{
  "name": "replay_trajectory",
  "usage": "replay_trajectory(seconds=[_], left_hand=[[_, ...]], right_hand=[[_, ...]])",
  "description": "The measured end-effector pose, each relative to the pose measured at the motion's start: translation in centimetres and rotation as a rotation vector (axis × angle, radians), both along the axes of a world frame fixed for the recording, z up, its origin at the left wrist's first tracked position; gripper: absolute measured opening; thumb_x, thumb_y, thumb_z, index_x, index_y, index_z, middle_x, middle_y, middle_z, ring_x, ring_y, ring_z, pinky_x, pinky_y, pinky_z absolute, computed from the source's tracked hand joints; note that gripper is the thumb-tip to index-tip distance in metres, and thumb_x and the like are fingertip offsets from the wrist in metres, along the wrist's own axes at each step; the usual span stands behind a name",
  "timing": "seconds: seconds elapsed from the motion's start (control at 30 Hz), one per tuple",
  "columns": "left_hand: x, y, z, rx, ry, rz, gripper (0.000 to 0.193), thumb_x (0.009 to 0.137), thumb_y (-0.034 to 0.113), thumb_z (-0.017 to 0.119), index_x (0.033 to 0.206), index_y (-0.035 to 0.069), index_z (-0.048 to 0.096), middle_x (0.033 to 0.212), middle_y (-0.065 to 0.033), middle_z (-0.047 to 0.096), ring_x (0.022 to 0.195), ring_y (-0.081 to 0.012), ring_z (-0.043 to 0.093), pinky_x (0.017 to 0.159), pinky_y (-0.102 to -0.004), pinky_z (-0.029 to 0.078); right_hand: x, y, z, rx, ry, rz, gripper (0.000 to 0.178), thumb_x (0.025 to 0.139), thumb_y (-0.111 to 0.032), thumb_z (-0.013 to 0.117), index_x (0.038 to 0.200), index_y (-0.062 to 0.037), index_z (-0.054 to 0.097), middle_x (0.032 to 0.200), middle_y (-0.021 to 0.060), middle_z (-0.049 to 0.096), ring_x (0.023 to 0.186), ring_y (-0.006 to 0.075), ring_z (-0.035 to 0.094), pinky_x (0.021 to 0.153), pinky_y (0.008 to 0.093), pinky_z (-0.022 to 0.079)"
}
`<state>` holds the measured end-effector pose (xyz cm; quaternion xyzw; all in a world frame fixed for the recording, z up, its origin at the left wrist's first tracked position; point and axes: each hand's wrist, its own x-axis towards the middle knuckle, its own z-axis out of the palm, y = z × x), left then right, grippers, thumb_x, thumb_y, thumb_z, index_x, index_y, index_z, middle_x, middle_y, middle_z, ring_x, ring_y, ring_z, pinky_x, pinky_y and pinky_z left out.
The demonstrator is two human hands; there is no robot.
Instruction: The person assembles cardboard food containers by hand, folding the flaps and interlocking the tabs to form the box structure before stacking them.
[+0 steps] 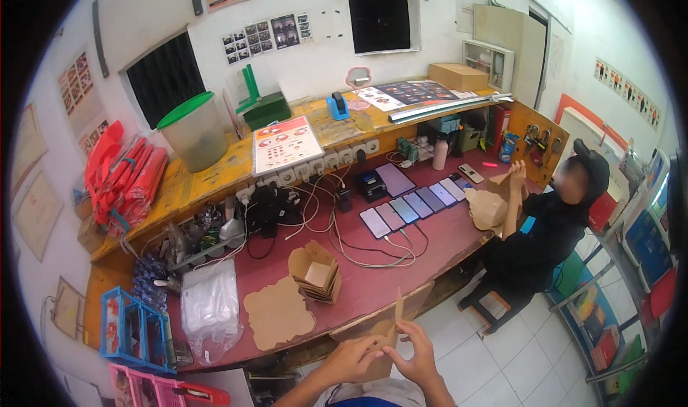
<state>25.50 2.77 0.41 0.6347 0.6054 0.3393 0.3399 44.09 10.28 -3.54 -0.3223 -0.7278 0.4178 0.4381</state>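
Low in the middle of the head view, a partly folded brown cardboard box (378,370) is held in front of my body. My left hand (350,362) grips its left side, fingers bent over the board. On the other side, my right hand (416,351) pinches an upright flap between thumb and fingers. Just beyond my hands, on the dark red tabletop (287,245), stands a nested stack of folded open-top cardboard boxes (320,284). Left of that stack lie flat cardboard blanks (278,314) with scalloped edges.
Clear plastic bags (209,303) and blue plastic baskets (134,332) sit at the left. Several phones (405,210) lie in a row among white cables. At the right, a seated person (552,228) holds another cardboard piece (494,205). A wooden shelf (344,131) runs along the back.
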Motion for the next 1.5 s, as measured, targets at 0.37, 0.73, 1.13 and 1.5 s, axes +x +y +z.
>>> replay_trajectory(seconds=[0.37,0.73,1.13,1.5], left_hand=[[-1.4,1.4,1.6,0.035,-0.102,-0.030,0.028,0.097,0.016,0.068,0.121,0.000,0.065,0.096,-0.0165,0.071,0.084,-0.0220,0.069,0.077,-0.0337,0.054],[-3.4,4.4,3.9,0.266,-0.113,0.007,0.019,0.094,0.005,0.066,0.111,-0.003,0.067,0.099,-0.0144,0.070,0.087,-0.0293,0.069,0.077,-0.0346,0.054],[-4.5,5.4,2.9,0.236,-0.272,0.198,0.027,0.088,0.003,0.076,0.113,-0.001,0.065,0.099,-0.0116,0.072,0.098,-0.0237,0.072,0.087,-0.0337,0.056],[-5.2,7.4,5.4,0.474,0.272,0.186,0.011,0.081,0.010,0.077,0.092,0.009,0.078,0.086,-0.0046,0.070,0.097,-0.0259,0.062,0.090,-0.0378,0.044]], right_hand=[[-1.3,1.3,1.2,0.133,-0.134,0.018,0.037,0.085,-0.017,0.082,0.117,-0.0035,0.069,0.113,0.0154,0.067,0.106,0.0350,0.062,0.089,0.0401,0.051],[-3.4,3.9,4.3,0.228,-0.010,-0.037,0.040,0.079,-0.010,0.085,0.117,-0.0023,0.072,0.113,0.0126,0.067,0.102,0.0283,0.064,0.088,0.0369,0.051],[-6.2,3.8,4.5,0.230,0.070,-0.139,0.020,0.082,-0.006,0.081,0.102,-0.0011,0.076,0.094,0.0113,0.070,0.091,0.0269,0.064,0.080,0.0350,0.050],[-7.4,5.3,5.3,0.214,0.083,-0.104,0.009,0.084,-0.003,0.079,0.091,0.0006,0.074,0.077,0.0104,0.066,0.071,0.0239,0.060,0.067,0.0345,0.046]])
